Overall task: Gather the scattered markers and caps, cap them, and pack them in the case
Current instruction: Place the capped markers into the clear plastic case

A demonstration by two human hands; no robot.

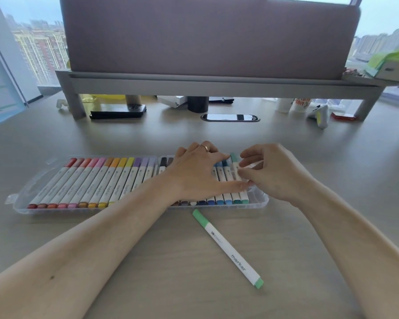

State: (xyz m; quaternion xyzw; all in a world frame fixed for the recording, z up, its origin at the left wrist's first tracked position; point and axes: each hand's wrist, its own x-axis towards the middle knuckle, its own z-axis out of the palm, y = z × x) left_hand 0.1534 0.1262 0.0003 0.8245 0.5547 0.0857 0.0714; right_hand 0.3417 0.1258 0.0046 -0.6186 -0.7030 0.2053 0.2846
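Right hand (270, 173) pinches teal marker (234, 158) in case (23, 199); left hand (194, 171) on markers (220, 178).

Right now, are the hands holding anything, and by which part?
The right hand pinches a teal-capped marker by its white barrel, just below the far cap. The left hand only rests flat on the packed markers.
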